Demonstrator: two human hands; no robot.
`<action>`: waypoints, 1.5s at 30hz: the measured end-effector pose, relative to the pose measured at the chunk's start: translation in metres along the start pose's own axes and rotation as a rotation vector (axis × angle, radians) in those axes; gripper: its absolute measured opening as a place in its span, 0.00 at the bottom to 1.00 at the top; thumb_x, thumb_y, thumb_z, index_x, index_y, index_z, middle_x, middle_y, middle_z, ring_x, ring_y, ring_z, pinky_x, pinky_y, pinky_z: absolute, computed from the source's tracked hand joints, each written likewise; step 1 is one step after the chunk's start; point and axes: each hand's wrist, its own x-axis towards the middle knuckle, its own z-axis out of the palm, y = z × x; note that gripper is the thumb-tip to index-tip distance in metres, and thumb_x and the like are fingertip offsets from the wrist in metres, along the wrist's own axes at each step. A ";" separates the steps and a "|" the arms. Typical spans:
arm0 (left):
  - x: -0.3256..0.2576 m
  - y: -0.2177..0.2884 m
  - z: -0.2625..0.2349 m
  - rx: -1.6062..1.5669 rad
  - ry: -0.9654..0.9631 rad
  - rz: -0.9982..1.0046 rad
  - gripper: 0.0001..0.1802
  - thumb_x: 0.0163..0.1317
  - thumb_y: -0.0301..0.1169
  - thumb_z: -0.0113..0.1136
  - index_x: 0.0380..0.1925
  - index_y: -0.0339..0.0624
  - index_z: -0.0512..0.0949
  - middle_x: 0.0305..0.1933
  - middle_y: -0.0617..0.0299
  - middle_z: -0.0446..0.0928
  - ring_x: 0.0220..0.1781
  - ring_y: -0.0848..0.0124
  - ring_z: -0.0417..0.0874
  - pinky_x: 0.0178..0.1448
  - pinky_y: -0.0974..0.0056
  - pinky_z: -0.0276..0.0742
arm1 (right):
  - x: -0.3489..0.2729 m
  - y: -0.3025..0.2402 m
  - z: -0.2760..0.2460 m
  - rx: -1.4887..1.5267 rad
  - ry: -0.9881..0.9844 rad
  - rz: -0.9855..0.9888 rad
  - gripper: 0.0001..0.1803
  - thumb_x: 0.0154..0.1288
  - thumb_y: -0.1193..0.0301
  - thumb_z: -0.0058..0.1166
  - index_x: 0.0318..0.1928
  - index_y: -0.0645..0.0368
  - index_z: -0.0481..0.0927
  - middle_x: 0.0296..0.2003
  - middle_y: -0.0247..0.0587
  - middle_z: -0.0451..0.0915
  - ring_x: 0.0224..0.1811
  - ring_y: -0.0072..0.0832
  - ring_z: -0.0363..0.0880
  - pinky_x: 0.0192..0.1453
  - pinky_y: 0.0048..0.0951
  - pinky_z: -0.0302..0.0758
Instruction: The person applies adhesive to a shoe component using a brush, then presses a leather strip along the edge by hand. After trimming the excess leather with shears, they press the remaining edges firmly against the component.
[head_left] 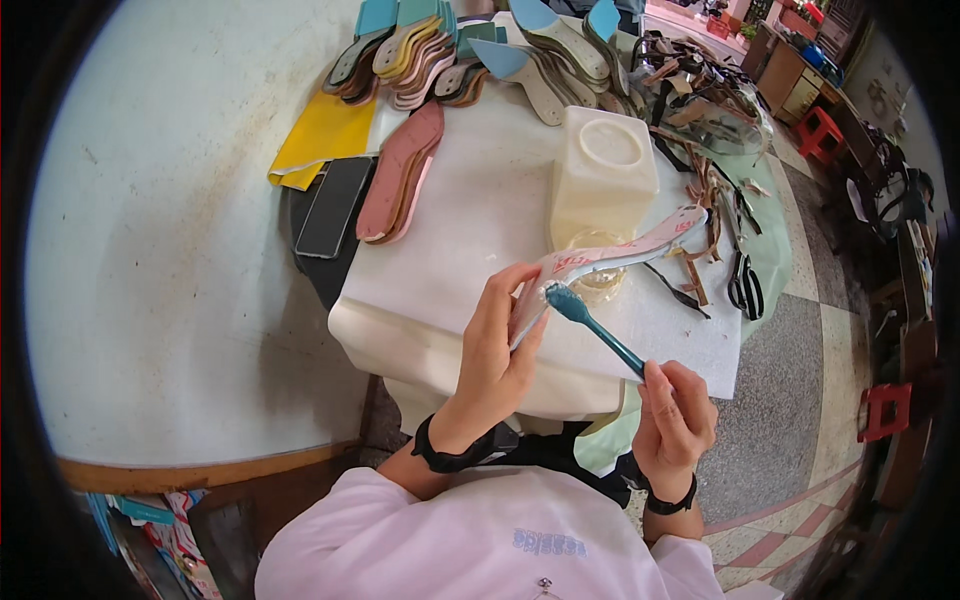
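Observation:
My left hand (492, 345) grips the heel end of a curved shoe insole (640, 248), pale pinkish-white with red markings, held tilted above the table. Between the fingers of my right hand (675, 415) is the handle of a teal toothbrush (612, 343). Its head touches or nearly touches the insole's edge close to my left fingers; whitish stuff shows there. Just behind the insole is a cream plastic jug (605, 175), with a round, yellowish opening or dish (598, 288) at its near end, partly covered by the insole.
Stacked pink insoles (405, 175) lie beside a dark phone (337, 208) and a yellow sheet (325, 135). More insole stacks (410, 60) line the table's far side. Black-handled scissors (745, 285) and leather scraps (697, 275) lie at the right. A wall (190, 250) borders the left.

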 end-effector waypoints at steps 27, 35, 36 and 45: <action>-0.003 -0.042 -0.058 -0.499 -0.035 -0.095 0.18 0.66 0.30 0.51 0.54 0.40 0.65 0.33 0.55 0.75 0.28 0.75 0.69 0.35 0.71 0.66 | 0.030 0.034 -0.029 0.292 0.134 0.383 0.15 0.55 0.86 0.57 0.45 0.63 0.82 0.33 0.40 0.78 0.30 0.21 0.74 0.31 0.18 0.68; 0.000 -0.057 -0.070 -0.528 0.032 -0.154 0.19 0.65 0.34 0.51 0.50 0.31 0.69 0.39 0.45 0.78 0.32 0.67 0.76 0.38 0.65 0.70 | 0.034 0.032 -0.022 0.433 0.085 0.419 0.15 0.54 0.87 0.57 0.44 0.64 0.82 0.33 0.40 0.78 0.29 0.20 0.73 0.30 0.17 0.67; 0.001 -0.057 -0.071 -0.515 0.033 -0.152 0.21 0.65 0.35 0.51 0.51 0.29 0.70 0.40 0.44 0.78 0.31 0.67 0.75 0.37 0.65 0.70 | 0.034 0.031 -0.021 0.430 0.085 0.423 0.15 0.54 0.87 0.57 0.44 0.64 0.82 0.33 0.40 0.78 0.29 0.20 0.73 0.31 0.17 0.67; 0.003 -0.060 -0.073 -0.539 0.089 -0.133 0.19 0.65 0.35 0.52 0.47 0.28 0.71 0.44 0.42 0.78 0.32 0.68 0.74 0.35 0.66 0.67 | 0.034 0.032 -0.028 0.476 0.024 0.318 0.16 0.52 0.87 0.57 0.43 0.64 0.82 0.31 0.42 0.78 0.28 0.23 0.74 0.29 0.19 0.68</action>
